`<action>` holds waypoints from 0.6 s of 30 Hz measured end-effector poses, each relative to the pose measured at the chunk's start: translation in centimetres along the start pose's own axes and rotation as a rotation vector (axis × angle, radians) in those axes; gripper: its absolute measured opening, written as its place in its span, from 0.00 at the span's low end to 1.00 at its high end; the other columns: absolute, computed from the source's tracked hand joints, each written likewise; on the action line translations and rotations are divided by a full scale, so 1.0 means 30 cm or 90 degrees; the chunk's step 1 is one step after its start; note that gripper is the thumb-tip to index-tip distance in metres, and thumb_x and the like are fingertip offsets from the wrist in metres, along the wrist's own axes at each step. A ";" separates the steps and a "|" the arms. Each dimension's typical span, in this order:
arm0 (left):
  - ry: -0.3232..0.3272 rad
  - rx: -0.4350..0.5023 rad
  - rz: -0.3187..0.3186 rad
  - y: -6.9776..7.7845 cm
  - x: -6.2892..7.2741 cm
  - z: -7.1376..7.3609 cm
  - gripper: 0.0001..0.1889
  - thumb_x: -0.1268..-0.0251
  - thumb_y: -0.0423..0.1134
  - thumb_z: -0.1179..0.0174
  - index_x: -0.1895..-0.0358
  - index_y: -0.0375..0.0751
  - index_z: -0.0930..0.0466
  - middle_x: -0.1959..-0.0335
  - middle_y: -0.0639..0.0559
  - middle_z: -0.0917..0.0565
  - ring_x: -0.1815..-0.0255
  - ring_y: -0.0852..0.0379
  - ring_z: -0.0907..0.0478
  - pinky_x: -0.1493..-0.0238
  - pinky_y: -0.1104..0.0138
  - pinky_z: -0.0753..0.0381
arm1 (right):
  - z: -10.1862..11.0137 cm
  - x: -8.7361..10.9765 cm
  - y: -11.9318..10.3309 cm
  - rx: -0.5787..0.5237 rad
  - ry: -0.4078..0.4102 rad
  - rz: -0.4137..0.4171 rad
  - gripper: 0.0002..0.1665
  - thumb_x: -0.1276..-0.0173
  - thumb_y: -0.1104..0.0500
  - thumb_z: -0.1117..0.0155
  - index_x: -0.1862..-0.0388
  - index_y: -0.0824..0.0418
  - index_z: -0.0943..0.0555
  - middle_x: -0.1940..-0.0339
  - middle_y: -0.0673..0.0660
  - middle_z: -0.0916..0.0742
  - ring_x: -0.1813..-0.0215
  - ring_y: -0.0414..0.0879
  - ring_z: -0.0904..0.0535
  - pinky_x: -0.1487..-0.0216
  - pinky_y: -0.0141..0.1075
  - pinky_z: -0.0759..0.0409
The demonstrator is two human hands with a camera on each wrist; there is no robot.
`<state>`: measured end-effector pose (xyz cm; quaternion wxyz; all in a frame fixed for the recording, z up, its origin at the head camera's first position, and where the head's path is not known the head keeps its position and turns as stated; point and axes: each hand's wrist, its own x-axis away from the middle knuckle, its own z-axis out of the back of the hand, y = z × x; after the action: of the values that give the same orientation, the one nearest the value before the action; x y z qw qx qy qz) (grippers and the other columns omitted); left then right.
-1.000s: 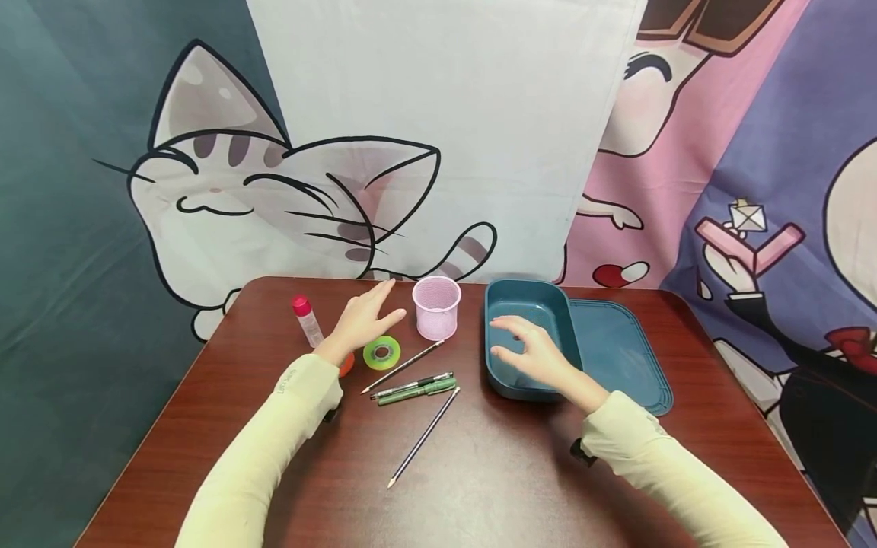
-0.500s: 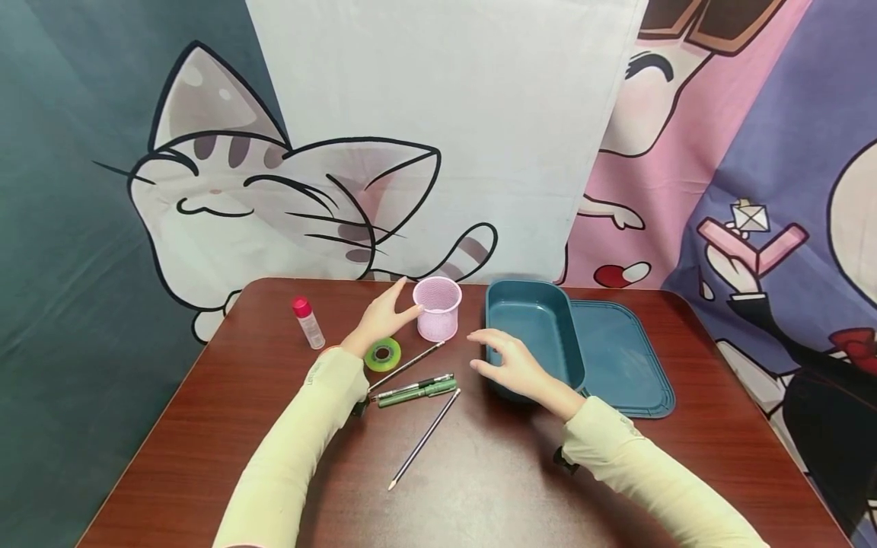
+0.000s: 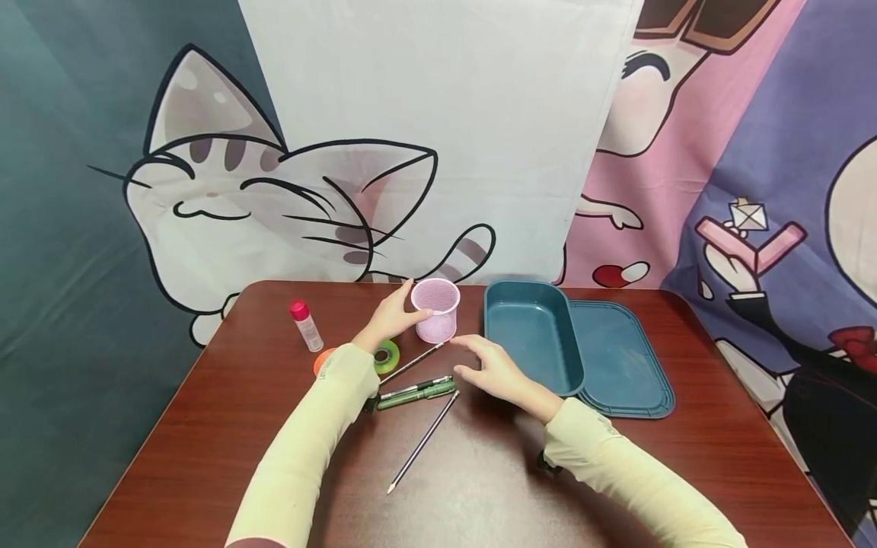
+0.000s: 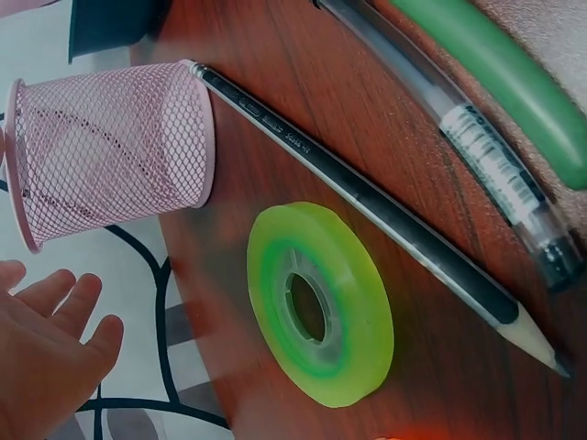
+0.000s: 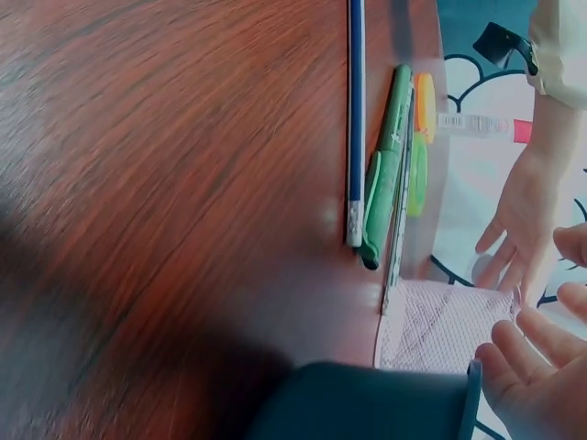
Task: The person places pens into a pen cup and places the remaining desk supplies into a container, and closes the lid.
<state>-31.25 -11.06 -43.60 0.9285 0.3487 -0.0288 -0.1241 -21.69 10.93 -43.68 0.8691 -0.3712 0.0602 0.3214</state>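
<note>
Arms point(image 3: 311, 449) outstretched, left hand point(image 3: 392, 317) beside cup point(image 3: 441, 323), right hand point(image 3: 499, 373) near box point(image 3: 537, 331)

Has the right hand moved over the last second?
Yes, left: in the head view, the right hand has gone from over the blue box to partly past its left side, toward the pink cup.

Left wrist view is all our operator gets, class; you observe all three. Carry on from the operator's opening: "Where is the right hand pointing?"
Observer: The right hand points its fingers toward the pink mesh cup, from the person's right.
Operator: Is there a second pencil?
Observer: Yes, a dark pencil, lying nearer the person than the green pen.
Operator: What lies right of the blue box?
Observer: A flat blue lid.
</note>
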 end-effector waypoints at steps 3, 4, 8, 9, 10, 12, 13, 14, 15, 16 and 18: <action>0.000 -0.004 -0.005 -0.002 -0.003 -0.004 0.43 0.49 0.54 0.41 0.32 0.39 0.50 0.33 0.43 0.41 0.33 0.48 0.43 0.35 0.55 0.43 | -0.015 -0.011 -0.011 -0.021 -0.003 -0.010 0.24 0.45 0.62 0.38 0.47 0.62 0.27 0.49 0.60 0.21 0.52 0.53 0.23 0.55 0.46 0.24; -0.002 -0.005 -0.006 -0.003 -0.004 -0.005 0.43 0.48 0.54 0.41 0.32 0.39 0.50 0.33 0.43 0.41 0.33 0.48 0.43 0.35 0.55 0.43 | -0.020 -0.015 -0.014 -0.024 -0.005 -0.013 0.24 0.45 0.62 0.38 0.47 0.63 0.27 0.50 0.60 0.21 0.53 0.52 0.23 0.56 0.45 0.23; -0.010 -0.006 -0.008 -0.003 -0.008 -0.006 0.42 0.48 0.54 0.42 0.32 0.40 0.48 0.34 0.44 0.39 0.34 0.48 0.42 0.36 0.55 0.43 | -0.045 -0.032 -0.012 -0.037 -0.005 -0.023 0.21 0.45 0.63 0.39 0.50 0.64 0.25 0.52 0.63 0.20 0.54 0.54 0.23 0.56 0.47 0.23; -0.012 -0.008 -0.010 -0.002 -0.008 -0.005 0.41 0.48 0.54 0.42 0.33 0.40 0.48 0.34 0.44 0.38 0.34 0.48 0.42 0.36 0.55 0.42 | -0.051 -0.035 -0.011 -0.038 -0.004 -0.026 0.21 0.45 0.63 0.39 0.51 0.65 0.25 0.52 0.63 0.20 0.54 0.54 0.23 0.56 0.47 0.24; -0.014 -0.009 -0.013 -0.001 -0.009 -0.004 0.41 0.48 0.54 0.42 0.33 0.40 0.47 0.34 0.44 0.38 0.34 0.48 0.42 0.36 0.55 0.42 | -0.058 -0.039 -0.010 -0.044 -0.002 -0.033 0.20 0.46 0.63 0.39 0.52 0.65 0.24 0.53 0.63 0.20 0.54 0.54 0.23 0.56 0.48 0.24; -0.017 -0.014 -0.017 0.002 -0.012 0.000 0.40 0.47 0.54 0.42 0.33 0.39 0.46 0.35 0.43 0.37 0.35 0.47 0.40 0.37 0.55 0.41 | -0.070 -0.047 -0.007 -0.046 0.001 -0.042 0.20 0.45 0.63 0.39 0.53 0.67 0.24 0.54 0.63 0.20 0.54 0.56 0.23 0.55 0.48 0.25; -0.019 -0.018 -0.018 0.004 -0.013 0.002 0.40 0.47 0.54 0.42 0.33 0.40 0.45 0.35 0.43 0.36 0.35 0.47 0.40 0.37 0.55 0.40 | -0.076 -0.051 -0.007 -0.044 0.003 -0.048 0.19 0.46 0.63 0.39 0.53 0.67 0.24 0.54 0.62 0.19 0.53 0.56 0.23 0.54 0.48 0.25; -0.022 -0.021 -0.019 0.006 -0.015 0.004 0.39 0.47 0.54 0.43 0.34 0.40 0.45 0.36 0.43 0.36 0.36 0.47 0.39 0.38 0.55 0.39 | -0.083 -0.056 -0.006 -0.044 0.005 -0.053 0.19 0.46 0.63 0.39 0.53 0.68 0.24 0.54 0.62 0.19 0.53 0.56 0.23 0.54 0.48 0.25; -0.024 -0.027 -0.022 0.007 -0.017 0.006 0.38 0.47 0.54 0.43 0.34 0.40 0.44 0.36 0.44 0.35 0.36 0.47 0.38 0.38 0.55 0.39 | -0.089 -0.060 -0.005 -0.043 0.008 -0.060 0.19 0.46 0.63 0.39 0.54 0.68 0.24 0.55 0.62 0.19 0.53 0.57 0.23 0.54 0.47 0.25; -0.025 -0.031 -0.024 0.008 -0.019 0.008 0.38 0.47 0.54 0.43 0.34 0.41 0.43 0.37 0.44 0.34 0.37 0.47 0.37 0.38 0.55 0.38 | -0.094 -0.064 -0.006 -0.042 0.011 -0.065 0.19 0.46 0.64 0.39 0.54 0.68 0.23 0.55 0.62 0.19 0.53 0.57 0.23 0.53 0.46 0.26; -0.027 -0.042 -0.027 0.008 -0.023 0.012 0.37 0.47 0.54 0.43 0.35 0.42 0.41 0.38 0.44 0.32 0.38 0.47 0.35 0.39 0.55 0.37 | -0.105 -0.072 -0.006 -0.040 0.015 -0.074 0.19 0.47 0.64 0.39 0.55 0.68 0.23 0.55 0.62 0.19 0.53 0.57 0.23 0.53 0.45 0.26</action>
<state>-31.92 -10.93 -43.16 0.9359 0.3157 -0.0365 -0.1522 -22.85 7.58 -45.06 0.8734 -0.4049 0.0390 0.2678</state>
